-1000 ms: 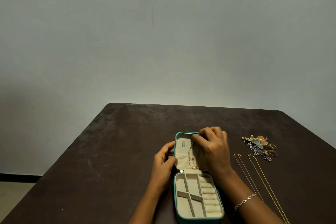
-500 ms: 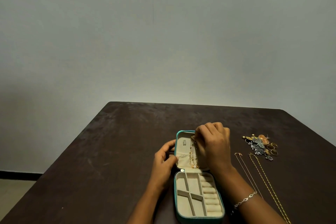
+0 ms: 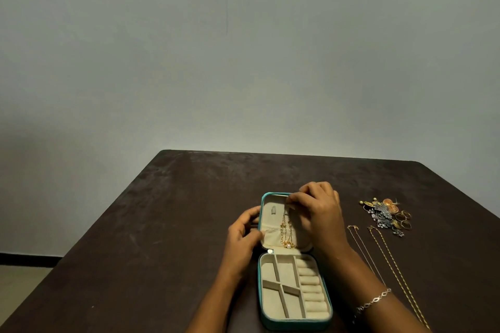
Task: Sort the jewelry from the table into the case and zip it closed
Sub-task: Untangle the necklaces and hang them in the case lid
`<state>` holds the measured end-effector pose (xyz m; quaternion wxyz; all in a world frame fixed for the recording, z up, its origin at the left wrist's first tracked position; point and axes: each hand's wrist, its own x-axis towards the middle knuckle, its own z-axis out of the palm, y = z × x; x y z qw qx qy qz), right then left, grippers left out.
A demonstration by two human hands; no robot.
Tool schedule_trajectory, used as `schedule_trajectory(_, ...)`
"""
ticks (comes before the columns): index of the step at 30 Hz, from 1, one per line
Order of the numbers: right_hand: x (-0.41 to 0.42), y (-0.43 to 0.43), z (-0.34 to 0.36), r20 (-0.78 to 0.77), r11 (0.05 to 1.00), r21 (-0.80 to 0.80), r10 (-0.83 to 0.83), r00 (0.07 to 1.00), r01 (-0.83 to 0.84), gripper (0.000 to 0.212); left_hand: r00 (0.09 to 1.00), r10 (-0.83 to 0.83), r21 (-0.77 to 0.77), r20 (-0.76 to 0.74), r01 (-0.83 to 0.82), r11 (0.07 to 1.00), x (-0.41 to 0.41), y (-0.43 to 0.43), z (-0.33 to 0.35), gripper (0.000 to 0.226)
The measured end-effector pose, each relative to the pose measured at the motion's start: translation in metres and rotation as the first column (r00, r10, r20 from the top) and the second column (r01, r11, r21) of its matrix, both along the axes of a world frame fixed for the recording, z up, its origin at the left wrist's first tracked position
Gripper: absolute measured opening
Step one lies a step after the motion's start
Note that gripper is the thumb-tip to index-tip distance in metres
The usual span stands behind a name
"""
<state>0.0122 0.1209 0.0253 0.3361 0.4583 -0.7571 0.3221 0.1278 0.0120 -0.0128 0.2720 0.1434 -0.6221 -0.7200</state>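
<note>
R hand [image 3: 319, 213]: I pinch necklace [image 3: 286, 230] top end.
L hand [image 3: 243, 235]: grips case [image 3: 266, 305] lid edge.
Handling: light, limp, snag-prone, I judge; hold near clasp.

Right hand [image 3: 320, 213] pinches the top of the gold necklace [image 3: 286, 230] in the lid [image 3: 270, 236] of the open teal jewelry case [image 3: 293, 322]; left hand [image 3: 243, 235] grips the lid's left edge.

The jewelry case [image 3: 260, 292] is finished in teal outside and lined in cream. A gold necklace [image 3: 286, 230] with a pale pearl is seen in its lid. The table [image 3: 162, 224] is coloured a mottled dark brown, the wall [image 3: 243, 62] pale grey, the bracelet [image 3: 374, 300] silver.
</note>
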Motion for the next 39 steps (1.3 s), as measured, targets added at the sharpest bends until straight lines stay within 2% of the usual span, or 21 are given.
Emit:
schedule_trajectory(4, -0.003, 0.011, 0.002, 0.115, 0.997, -0.026, 0.074, 0.991, -0.072, 0.013, 1.000, 0.014, -0.028, 0.014, -0.014, 1.000, 0.002, 0.000, 0.001, 0.044)
schedule_trajectory(7, -0.003, 0.028, 0.008, 0.138, 0.995, -0.043, 0.101, 0.985, -0.096, 0.020, 1.000, 0.022, -0.029, 0.023, -0.021, 0.999, 0.002, 0.000, 0.001, 0.045)
schedule_trajectory(11, -0.001, 0.063, 0.011, 0.091, 0.996, 0.025, 0.085, 0.992, -0.087, 0.014, 0.998, 0.046, -0.005, 0.046, -0.045, 0.999, 0.002, 0.001, 0.000, 0.041)
schedule_trajectory(17, 0.005, 0.128, -0.003, 0.117, 0.988, 0.089, 0.114, 0.987, -0.125, 0.013, 0.991, 0.093, -0.031, 0.091, -0.091, 0.995, 0.000, -0.003, -0.005, 0.041)
schedule_trajectory(21, 0.016, 0.167, -0.021, 0.135, 0.977, 0.165, 0.114, 0.984, -0.136, 0.032, 0.990, 0.089, -0.031, 0.105, -0.086, 0.996, 0.002, -0.001, -0.003, 0.040)
schedule_trajectory(26, 0.025, 0.199, -0.034, 0.152, 0.959, 0.255, 0.084, 0.985, -0.121, 0.027, 0.990, 0.093, -0.028, 0.105, -0.090, 0.996, 0.002, 0.001, -0.003, 0.041)
schedule_trajectory(30, 0.030, 0.185, -0.030, 0.138, 0.960, 0.247, 0.098, 0.986, -0.130, 0.029, 0.996, 0.072, 0.007, 0.059, -0.072, 0.997, 0.004, 0.004, 0.001, 0.047)
schedule_trajectory(35, 0.025, 0.118, -0.011, 0.087, 0.973, 0.210, 0.077, 0.993, -0.094, 0.017, 0.998, 0.063, 0.042, -0.010, -0.063, 0.997, 0.007, 0.006, 0.005, 0.050)
schedule_trajectory(39, 0.020, 0.058, 0.003, 0.135, 0.967, 0.252, 0.009, 0.991, -0.043, 0.039, 0.998, 0.061, 0.054, -0.030, -0.059, 0.997, 0.009, 0.006, 0.005, 0.051)
